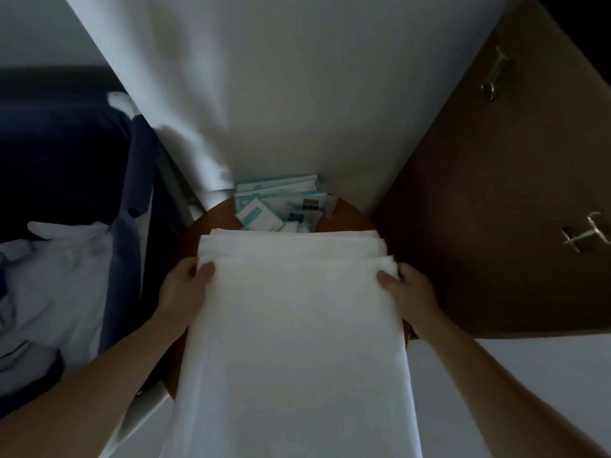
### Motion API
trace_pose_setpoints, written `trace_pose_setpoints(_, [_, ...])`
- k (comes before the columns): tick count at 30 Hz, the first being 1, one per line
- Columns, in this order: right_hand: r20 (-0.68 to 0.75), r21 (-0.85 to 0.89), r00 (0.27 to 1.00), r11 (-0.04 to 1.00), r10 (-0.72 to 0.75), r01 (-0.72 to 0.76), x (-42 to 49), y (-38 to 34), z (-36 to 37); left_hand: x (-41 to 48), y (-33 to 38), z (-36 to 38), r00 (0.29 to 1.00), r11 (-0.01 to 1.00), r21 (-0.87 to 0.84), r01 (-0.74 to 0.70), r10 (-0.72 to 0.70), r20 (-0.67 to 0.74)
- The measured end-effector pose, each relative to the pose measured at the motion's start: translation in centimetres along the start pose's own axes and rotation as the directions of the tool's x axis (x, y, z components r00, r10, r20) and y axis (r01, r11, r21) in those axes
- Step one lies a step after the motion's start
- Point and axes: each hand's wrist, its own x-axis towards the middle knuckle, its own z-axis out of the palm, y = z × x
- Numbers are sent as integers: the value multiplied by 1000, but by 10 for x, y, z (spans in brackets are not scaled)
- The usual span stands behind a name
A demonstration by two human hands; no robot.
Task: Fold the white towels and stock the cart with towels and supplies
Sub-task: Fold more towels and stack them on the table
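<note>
White towel [291, 325] lies spread lengthwise over a round wooden table [350, 216], its near end hanging off the table edge toward the person and its far edge crossing the table about midway. The left hand [183, 289] grips the towel's far left corner, thumb on top of the cloth and fingers curled out of sight beneath it. The right hand [410, 292] clamps the far right corner in the same way, thumb over and fingers under. Just beyond the held edge, several more white layered edges [291, 242] are stacked flat on the table; whether they are separate folded towels or further folds of the same cloth cannot be told.

Behind those layers, against the white wall [281, 94], sits a loose heap of teal-and-white packets [274, 206] — some with small dark labels.

To the left stands a dark blue fabric bag [66, 153], with crumpled white linen [56, 276] beside it. To the right is a brown cabinet [479, 226] with two metal handles — an upper handle [496, 74] and a lower handle [585, 231].
</note>
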Motion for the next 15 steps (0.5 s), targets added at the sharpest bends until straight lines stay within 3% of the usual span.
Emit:
trace_pose_setpoints(5, [-68,112,997,992,-48,55,-8,-37,-12,4,20,-20,978,984,-13,-178,175,-113])
trace_pose_setpoints(12, [-124,20,992,999,38,-36,38,-21,11,62,4,8,996,975,213,-65,49,79])
trace_pose_setpoints(15, [-162,-26,987,1000,10,-15,35,-4,18,56,-7,14,997,987,148,-57,50,53])
